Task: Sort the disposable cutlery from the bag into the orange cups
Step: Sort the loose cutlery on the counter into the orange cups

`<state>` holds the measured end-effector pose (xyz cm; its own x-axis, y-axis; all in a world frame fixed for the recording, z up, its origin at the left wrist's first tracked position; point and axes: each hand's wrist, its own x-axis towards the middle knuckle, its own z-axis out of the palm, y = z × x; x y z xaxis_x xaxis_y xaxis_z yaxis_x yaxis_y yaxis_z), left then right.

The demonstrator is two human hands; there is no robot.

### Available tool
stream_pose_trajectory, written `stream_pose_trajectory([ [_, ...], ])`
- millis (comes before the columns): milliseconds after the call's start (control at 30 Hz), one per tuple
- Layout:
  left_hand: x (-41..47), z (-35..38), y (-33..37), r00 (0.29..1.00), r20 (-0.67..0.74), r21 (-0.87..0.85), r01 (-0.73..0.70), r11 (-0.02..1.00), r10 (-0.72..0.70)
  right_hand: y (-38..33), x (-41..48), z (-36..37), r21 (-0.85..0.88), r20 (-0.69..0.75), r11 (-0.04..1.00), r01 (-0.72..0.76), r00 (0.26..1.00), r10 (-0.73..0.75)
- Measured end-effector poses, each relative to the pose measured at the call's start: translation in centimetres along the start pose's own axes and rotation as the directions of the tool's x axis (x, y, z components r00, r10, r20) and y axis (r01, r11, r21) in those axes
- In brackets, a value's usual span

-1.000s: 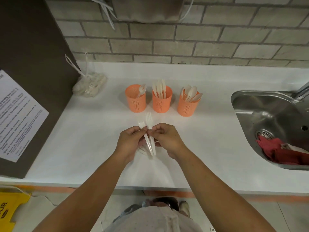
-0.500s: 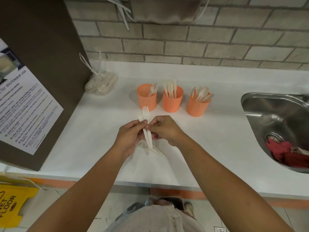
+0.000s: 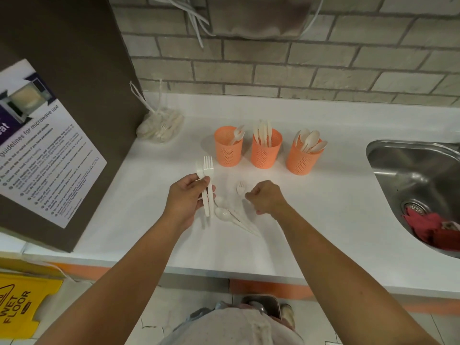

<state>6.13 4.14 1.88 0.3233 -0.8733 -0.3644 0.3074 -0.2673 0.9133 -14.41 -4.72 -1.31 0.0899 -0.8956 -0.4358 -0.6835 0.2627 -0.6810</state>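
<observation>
Cutlery is spread around: two white plastic forks (image 3: 208, 170) stand tines-up in the left hand (image 3: 186, 199), just front-left of the left cup (image 3: 228, 151). A couple of glossy spoons (image 3: 224, 214) lie flat between the hands, with their thin handles fanning toward the front edge. One small fork (image 3: 240, 188) lies just beside the right hand (image 3: 267, 197), and the rest is in the bag (image 3: 161, 128) and the cups. The left hand's fingers are wrapped round the forks' handles. The right hand is curled knuckles-up right at the small fork's handle, but I can't tell if it's actually pinching it. The hands are apart, with the spoons in the gap. Room-wise, there's a wide bare stretch of smooth white counter (image 3: 336, 220) from the hands to the front edge and right as far as the sink (image 3: 398, 150) rim. The left side is boxed in by a tall brown panel (image 3: 74, 58) with a poster (image 3: 44, 150) on it, and the crinkly clear bag sits in the back corner against it. The cups are orange and tapered with perforated walls. They stand in a row near the brick wall (image 3: 298, 70) with small gaps between them. The middle cup (image 3: 265, 153) has long flat pieces that look like knives, and the right cup (image 3: 302, 160) has spoons. The sink is shiny steel, with a red cloth (image 3: 428, 225) by the drain.
</observation>
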Motion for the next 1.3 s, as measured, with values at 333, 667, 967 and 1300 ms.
stream_pose_trajectory([
  [333, -0.8, -0.7, -1.0, 0.999, 0.006, 0.058, -0.05, 0.997, 0.049, -0.8, 0.0, 4.3, -0.345, -0.057, 0.936, 0.075, 0.993, -0.1],
  [667, -1.2, -0.5, -1.6, 0.999, 0.005, 0.06, -0.039, 0.997, 0.038, 0.9, 1.0, 3.4, 0.18, -0.299, 0.976, 0.125, 0.952, -0.066],
  [967, -0.9, 1.1, -1.6, 0.997, 0.016, 0.118, -0.08, 0.99, 0.078, -0.8, -2.0, 1.9, 0.624, -0.156, 0.721, 0.3, 0.952, -0.262],
  [1300, -0.6, 3.2, -1.5, 0.995, 0.036, 0.083, -0.099, 0.992, 0.096, -0.4, -3.4, 2.6, 0.511, -0.216, 0.745, 0.429, 0.903, -0.372],
])
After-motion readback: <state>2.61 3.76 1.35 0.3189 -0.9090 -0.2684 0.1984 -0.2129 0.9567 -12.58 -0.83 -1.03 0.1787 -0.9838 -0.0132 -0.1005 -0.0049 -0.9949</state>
